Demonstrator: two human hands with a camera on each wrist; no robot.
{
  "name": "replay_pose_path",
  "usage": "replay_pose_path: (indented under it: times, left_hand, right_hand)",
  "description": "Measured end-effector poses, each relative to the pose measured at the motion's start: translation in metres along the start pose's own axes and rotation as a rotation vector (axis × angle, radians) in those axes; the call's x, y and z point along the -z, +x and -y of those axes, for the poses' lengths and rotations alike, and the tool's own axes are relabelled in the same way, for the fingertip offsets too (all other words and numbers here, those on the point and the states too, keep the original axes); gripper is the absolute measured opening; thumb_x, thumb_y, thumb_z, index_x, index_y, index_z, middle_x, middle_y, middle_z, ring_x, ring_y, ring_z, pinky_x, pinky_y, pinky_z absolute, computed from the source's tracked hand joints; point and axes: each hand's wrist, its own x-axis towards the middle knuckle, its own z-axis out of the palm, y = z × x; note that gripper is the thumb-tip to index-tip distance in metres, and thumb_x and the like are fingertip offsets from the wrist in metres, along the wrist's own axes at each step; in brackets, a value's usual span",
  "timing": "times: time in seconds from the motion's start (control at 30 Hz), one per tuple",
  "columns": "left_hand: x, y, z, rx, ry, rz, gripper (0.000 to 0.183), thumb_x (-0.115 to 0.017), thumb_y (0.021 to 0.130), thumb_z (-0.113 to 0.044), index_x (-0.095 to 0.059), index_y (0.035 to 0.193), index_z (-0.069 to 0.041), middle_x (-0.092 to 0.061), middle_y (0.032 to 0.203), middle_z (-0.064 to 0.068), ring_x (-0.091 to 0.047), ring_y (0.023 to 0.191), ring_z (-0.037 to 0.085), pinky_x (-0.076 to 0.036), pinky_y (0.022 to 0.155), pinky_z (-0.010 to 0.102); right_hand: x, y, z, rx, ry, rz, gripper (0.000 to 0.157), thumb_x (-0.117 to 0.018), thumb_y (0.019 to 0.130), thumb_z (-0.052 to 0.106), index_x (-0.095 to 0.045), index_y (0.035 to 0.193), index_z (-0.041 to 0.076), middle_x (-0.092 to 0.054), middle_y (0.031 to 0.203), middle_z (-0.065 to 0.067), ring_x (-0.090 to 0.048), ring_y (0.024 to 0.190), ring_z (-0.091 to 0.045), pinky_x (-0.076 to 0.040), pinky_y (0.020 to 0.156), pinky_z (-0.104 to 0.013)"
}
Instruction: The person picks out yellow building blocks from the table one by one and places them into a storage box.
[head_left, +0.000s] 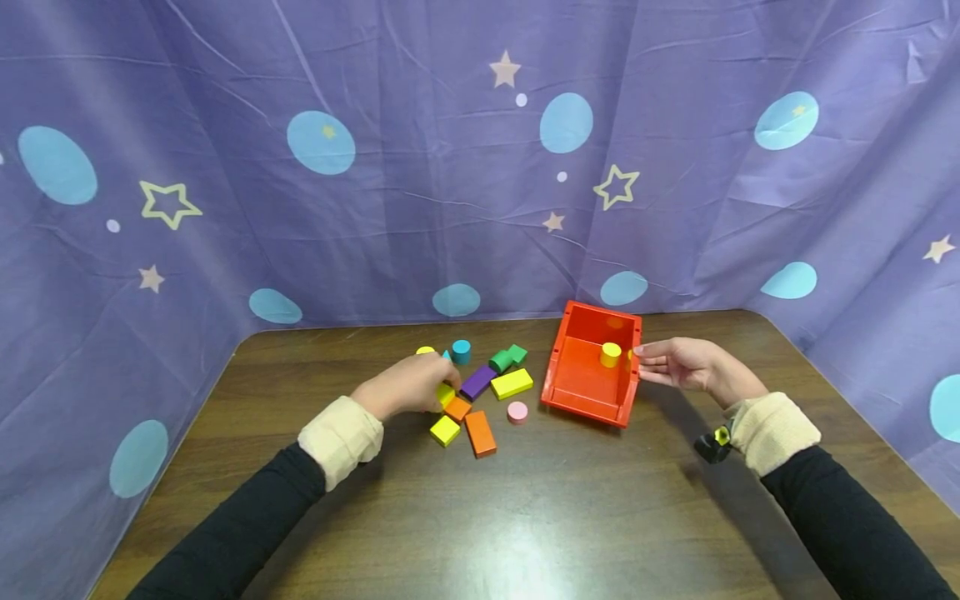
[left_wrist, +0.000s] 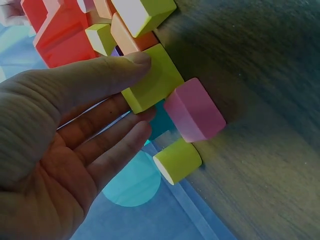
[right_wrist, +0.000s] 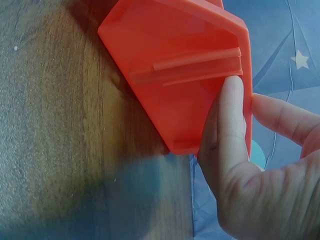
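Observation:
In the left wrist view, my left hand (left_wrist: 75, 110) pinches a yellow block (left_wrist: 156, 82), thumb on its near side and fingers along the other. The head view has that left hand (head_left: 411, 383) over the left part of a group of blocks, hiding some of them. A pink block (left_wrist: 195, 110) and a yellow cylinder (left_wrist: 177, 161) lie close to the pinched block. On the other side, my right hand (head_left: 690, 364) holds the right wall of a red bin (head_left: 581, 400), which has a yellow cylinder (head_left: 611, 355) inside. The right wrist view shows digits on both sides of the wall (right_wrist: 190, 110).
Loose on the wooden table (head_left: 525, 517) are a purple block (head_left: 478, 382), yellow block (head_left: 512, 383), orange block (head_left: 481, 434), pink cylinder (head_left: 517, 412), blue cylinder (head_left: 461, 351) and green pieces (head_left: 501, 361). A patterned purple cloth (head_left: 450, 208) hangs behind the table.

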Motion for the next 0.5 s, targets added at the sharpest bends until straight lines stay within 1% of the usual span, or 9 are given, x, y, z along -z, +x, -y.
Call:
replay_pose_path:
  times: [0.13,0.23,0.33,0.5]
  left_hand:
    - [0.0,-0.0002,0.0011,-0.025,0.003,-0.02,0.015,-0.084,0.074,0.0,-0.074,0.082,-0.006,-0.059,0.069,-0.001,-0.043,0.066,0.012,-0.039,0.062,0.024]
    - [0.0002,-0.0004,0.0014,-0.035,0.006,-0.028,0.014,-0.085,0.074,-0.002,-0.072,0.078,-0.006,-0.052,0.066,-0.004,-0.041,0.064,0.011,-0.037,0.06,0.023]
    - [0.0005,-0.0005,0.0011,-0.033,0.005,-0.026,0.014,-0.085,0.074,-0.002,-0.073,0.078,-0.006,-0.051,0.066,-0.005,-0.041,0.064,0.011,-0.037,0.06,0.023]
    - [0.001,-0.001,0.0006,-0.012,0.006,-0.014,0.015,-0.087,0.074,-0.004,-0.074,0.081,-0.006,-0.058,0.069,-0.002,-0.043,0.066,0.012,-0.04,0.062,0.025]
  right_hand:
    - [0.0005,0.0004,0.0003,-0.005,-0.005,0.0,0.031,-0.044,0.105,0.003,-0.071,0.092,0.008,-0.074,0.088,-0.001,-0.07,0.084,-0.011,-0.06,0.083,-0.024]
    - [0.0,0.0006,0.0006,-0.007,-0.009,-0.006,0.031,-0.044,0.105,0.003,-0.071,0.091,0.008,-0.074,0.088,-0.001,-0.071,0.083,-0.011,-0.06,0.083,-0.024]
    - [-0.0004,0.0006,0.0006,-0.006,-0.009,-0.005,0.03,-0.044,0.104,0.002,-0.071,0.091,0.008,-0.074,0.088,-0.001,-0.071,0.083,-0.011,-0.06,0.083,-0.024]
    - [-0.0014,0.0003,0.0006,-0.006,-0.007,-0.009,0.032,-0.044,0.104,0.002,-0.071,0.09,0.008,-0.074,0.087,-0.001,-0.071,0.082,-0.011,-0.06,0.082,-0.024]
